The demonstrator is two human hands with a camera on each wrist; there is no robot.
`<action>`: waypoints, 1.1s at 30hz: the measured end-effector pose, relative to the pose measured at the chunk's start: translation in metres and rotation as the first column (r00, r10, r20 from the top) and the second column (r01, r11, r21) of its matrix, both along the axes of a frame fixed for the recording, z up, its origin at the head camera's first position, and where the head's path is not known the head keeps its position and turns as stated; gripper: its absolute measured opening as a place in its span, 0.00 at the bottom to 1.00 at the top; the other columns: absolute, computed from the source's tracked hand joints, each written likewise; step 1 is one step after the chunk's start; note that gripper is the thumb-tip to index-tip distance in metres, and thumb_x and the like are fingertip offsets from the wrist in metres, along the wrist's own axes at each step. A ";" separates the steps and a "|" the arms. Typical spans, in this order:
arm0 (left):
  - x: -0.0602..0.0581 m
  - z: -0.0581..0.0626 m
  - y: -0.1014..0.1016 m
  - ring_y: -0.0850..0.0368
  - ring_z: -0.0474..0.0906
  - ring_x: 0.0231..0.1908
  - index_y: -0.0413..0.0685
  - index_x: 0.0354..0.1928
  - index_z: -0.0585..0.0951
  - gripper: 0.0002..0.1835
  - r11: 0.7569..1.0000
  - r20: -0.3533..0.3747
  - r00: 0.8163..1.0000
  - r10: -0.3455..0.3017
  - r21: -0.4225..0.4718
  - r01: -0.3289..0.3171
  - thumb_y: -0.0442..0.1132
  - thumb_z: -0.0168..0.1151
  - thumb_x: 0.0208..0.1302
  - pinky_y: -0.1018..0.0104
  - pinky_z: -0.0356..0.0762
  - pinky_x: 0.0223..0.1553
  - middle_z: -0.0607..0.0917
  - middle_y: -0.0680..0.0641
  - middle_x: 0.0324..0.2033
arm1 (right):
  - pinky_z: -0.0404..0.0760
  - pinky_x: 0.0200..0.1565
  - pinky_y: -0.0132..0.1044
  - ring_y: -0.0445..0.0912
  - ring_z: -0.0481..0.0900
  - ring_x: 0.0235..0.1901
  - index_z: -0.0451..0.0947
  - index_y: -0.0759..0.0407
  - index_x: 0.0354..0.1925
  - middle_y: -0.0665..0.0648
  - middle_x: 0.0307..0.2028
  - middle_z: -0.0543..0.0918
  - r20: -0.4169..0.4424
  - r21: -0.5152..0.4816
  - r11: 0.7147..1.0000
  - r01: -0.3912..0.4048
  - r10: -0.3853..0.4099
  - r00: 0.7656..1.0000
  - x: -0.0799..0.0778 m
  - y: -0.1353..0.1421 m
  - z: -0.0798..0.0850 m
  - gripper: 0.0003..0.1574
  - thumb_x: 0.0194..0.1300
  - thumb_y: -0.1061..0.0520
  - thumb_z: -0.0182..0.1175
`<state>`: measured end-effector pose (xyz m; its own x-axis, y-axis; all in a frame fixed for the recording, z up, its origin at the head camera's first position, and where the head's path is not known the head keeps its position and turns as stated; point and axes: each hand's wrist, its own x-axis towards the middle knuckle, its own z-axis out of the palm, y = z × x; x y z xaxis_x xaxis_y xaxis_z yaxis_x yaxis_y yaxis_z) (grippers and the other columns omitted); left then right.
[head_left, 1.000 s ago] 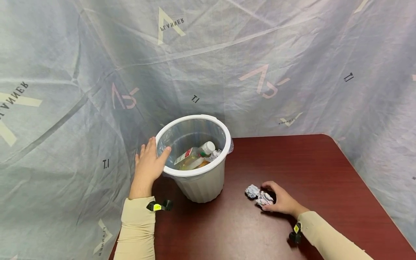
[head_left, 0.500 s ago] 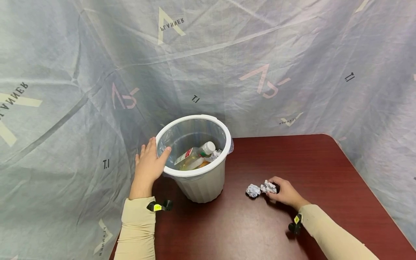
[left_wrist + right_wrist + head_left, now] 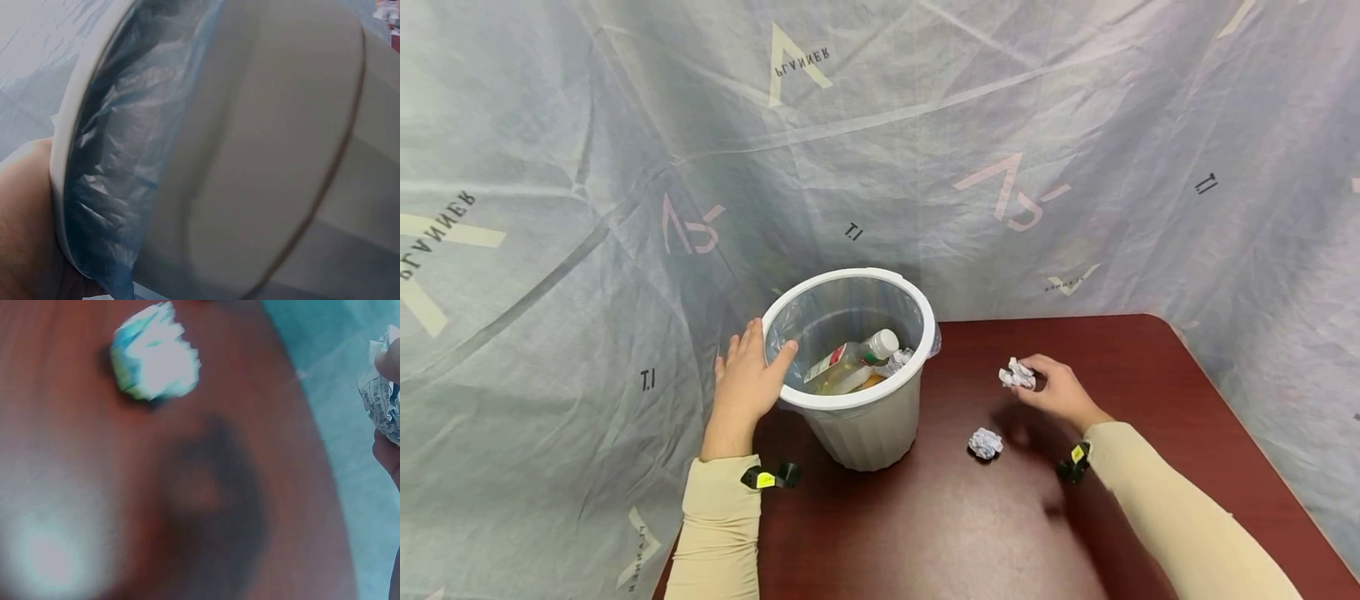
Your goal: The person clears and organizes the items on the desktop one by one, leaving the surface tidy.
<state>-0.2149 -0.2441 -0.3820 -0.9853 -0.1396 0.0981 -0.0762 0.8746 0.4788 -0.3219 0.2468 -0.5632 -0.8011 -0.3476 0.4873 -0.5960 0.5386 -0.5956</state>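
Observation:
My right hand (image 3: 1060, 392) pinches a crumpled paper ball (image 3: 1017, 374) between thumb and fingers, raised above the table. In the right wrist view, print shows on this held paper ball (image 3: 380, 403). A second crumpled paper ball (image 3: 985, 443) lies on the table below and left of that hand. My left hand (image 3: 745, 379) rests against the white rim of the trash bin (image 3: 868, 429), fingers extended and thumb over the edge. Part of the left hand (image 3: 25, 219) also shows beside the rim in the left wrist view; its fingertips are mostly hidden there.
A clear liner (image 3: 125, 162) hangs over the bin's rim. Inside lie a bottle (image 3: 850, 364) with a white cap, some crumpled paper (image 3: 897, 362) and something orange. The dark red table (image 3: 1097, 342) is enclosed by a grey printed sheet (image 3: 880, 167).
My right hand has picked up one of the two paper balls and lifted it away from the other. The other ball stays on the table. My left hand keeps its place at the rim.

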 end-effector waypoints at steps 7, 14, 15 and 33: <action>-0.001 0.000 0.000 0.31 0.37 0.77 0.41 0.81 0.43 0.49 1.000 -0.001 1.000 -0.002 -0.004 0.002 0.69 0.40 0.74 0.27 0.30 0.70 0.47 0.37 0.79 | 0.77 0.39 0.37 0.42 0.77 0.40 0.85 0.59 0.48 0.53 0.44 0.85 -0.051 -0.011 1.000 0.016 -0.016 0.999 -0.018 -0.011 0.037 0.22 0.53 0.61 0.75; -0.002 -0.002 0.000 0.31 0.37 0.77 0.40 0.81 0.44 0.49 1.000 -0.007 1.000 -0.002 0.001 0.002 0.69 0.41 0.74 0.27 0.31 0.70 0.47 0.36 0.79 | 0.76 0.43 0.40 0.47 0.79 0.43 0.84 0.61 0.52 0.56 0.46 0.85 -0.111 -0.002 0.999 0.050 -0.050 0.993 -0.031 -0.024 0.073 0.25 0.53 0.60 0.74; -0.002 -0.002 0.000 0.31 0.37 0.77 0.40 0.81 0.43 0.49 1.000 -0.007 1.000 -0.002 0.002 0.002 0.68 0.41 0.74 0.27 0.30 0.70 0.47 0.36 0.79 | 0.76 0.43 0.37 0.47 0.79 0.43 0.84 0.61 0.52 0.56 0.47 0.85 -0.117 0.000 0.999 0.051 -0.051 0.992 -0.033 -0.026 0.078 0.26 0.54 0.60 0.74; -0.001 -0.001 -0.001 0.31 0.37 0.77 0.40 0.81 0.44 0.50 1.000 -0.010 1.000 -0.011 -0.007 0.010 0.70 0.40 0.73 0.28 0.31 0.70 0.46 0.37 0.79 | 0.81 0.45 0.40 0.46 0.80 0.41 0.85 0.63 0.48 0.57 0.44 0.84 -0.275 -0.104 0.992 -0.066 0.036 0.961 -0.040 -0.100 0.170 0.21 0.55 0.63 0.73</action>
<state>-0.2159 -0.2452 -0.3833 -0.9857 -0.1285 0.1093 -0.0621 0.8785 0.4736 -0.3615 0.1470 -0.3928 -0.6155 -0.3160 0.7220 -0.7686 0.4430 -0.4615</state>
